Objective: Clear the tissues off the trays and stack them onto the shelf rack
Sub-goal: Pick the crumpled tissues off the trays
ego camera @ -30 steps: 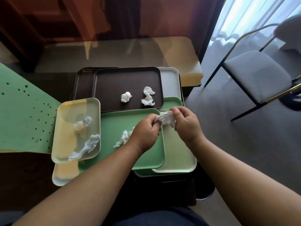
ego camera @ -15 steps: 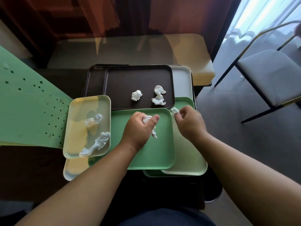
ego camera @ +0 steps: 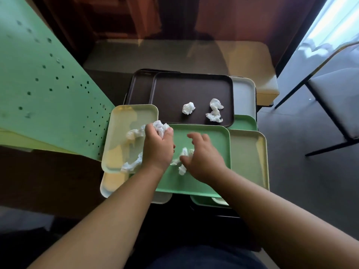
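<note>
1. Clutching a crumpled white tissue wad (ego camera: 160,127), the left hand (ego camera: 158,148) is closing tight at the pale yellow tray (ego camera: 124,117)'s edge; 
2. right hand (ego camera: 202,154) is spreading its fingers over loose tissues (ego camera: 182,158) lying on the green tray (ego camera: 213,138); 
3. two white balls (ego camera: 202,110) are sitting on the brown tray (ego camera: 174,90).

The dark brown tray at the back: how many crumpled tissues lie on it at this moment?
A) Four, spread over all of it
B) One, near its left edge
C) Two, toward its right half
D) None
C: on the dark brown tray lie one small crumpled tissue and one longer crumpled tissue to the right of it, apart from each other, and neither hand touches them.
</note>
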The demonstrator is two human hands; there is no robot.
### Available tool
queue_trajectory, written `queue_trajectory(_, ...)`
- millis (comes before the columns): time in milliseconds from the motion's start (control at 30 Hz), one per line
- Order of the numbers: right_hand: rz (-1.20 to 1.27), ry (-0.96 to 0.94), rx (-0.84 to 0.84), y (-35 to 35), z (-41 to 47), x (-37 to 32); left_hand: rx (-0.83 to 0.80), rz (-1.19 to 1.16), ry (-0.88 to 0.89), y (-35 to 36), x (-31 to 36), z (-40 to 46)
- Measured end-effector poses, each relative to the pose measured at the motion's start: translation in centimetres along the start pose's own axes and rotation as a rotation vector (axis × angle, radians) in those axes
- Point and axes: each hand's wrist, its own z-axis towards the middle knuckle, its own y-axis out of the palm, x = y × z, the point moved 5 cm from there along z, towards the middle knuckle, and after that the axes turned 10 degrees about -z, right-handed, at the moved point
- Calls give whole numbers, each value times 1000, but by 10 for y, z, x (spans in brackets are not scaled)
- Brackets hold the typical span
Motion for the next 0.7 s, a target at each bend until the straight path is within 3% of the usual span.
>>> queue_trajectory(67,-230,10,-74,13,5,-2,-8,-38,-51,-20,-9,8)
queue_trajectory(167,-296,71,-98,21,10,-2,-113,-61,-135,-40,-18,18)
queue_trajectory(333,62,91,100,7,14,-23,-312,49,-80,-49,-20,28)
queue_trajectory(433,378,115,150,-4,13,-47,-427,-4,-77,-46,-16,24)
queue_trajectory(600,676,78,78,-7,18,-87,-576,-329,-257,-46,-6,23)
queue_trajectory(700,861,72,-35,1,17,-101,-561,-410,-308,-52,-6,25)
